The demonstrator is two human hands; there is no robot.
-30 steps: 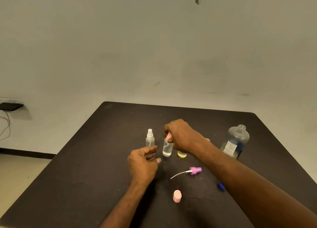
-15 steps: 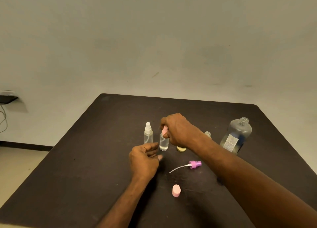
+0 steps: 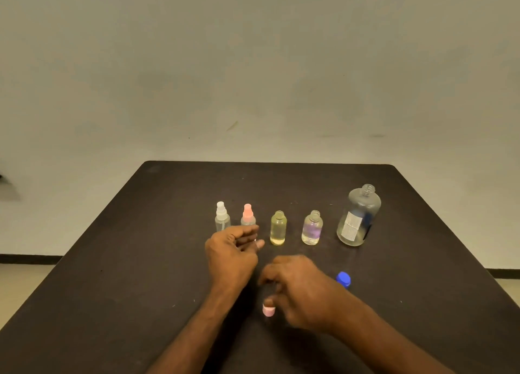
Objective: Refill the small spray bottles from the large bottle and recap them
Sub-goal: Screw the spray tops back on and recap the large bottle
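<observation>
The right hand (image 3: 302, 292) hovered low over the near middle of the table (image 3: 126, 261), its fingertips curled down onto the pink cap (image 3: 268, 310). The cap lay just left of and below those fingers, touching or nearly touching them; motion blur hid whether they had closed on it. It stood upright, its long axis vertical, a small pale-pink cylinder. The right hand was plainly the nearer one to it.

The left hand (image 3: 233, 254) sat farther back, fingers loosely curled and holding nothing, just in front of the pink-topped bottle (image 3: 248, 216), which already carried its sprayer but no cover. That bottle stood far and left of the cap, so the cap would probably have to travel up and away to reach it.

Left of it stood a white-topped bottle (image 3: 221, 216). To the right stood a yellow bottle (image 3: 278, 228) and a purple bottle (image 3: 311, 228), both open-necked, then the large bottle (image 3: 358, 219), open and nearly empty. Its blue cap (image 3: 343, 279) lay near the right wrist.
</observation>
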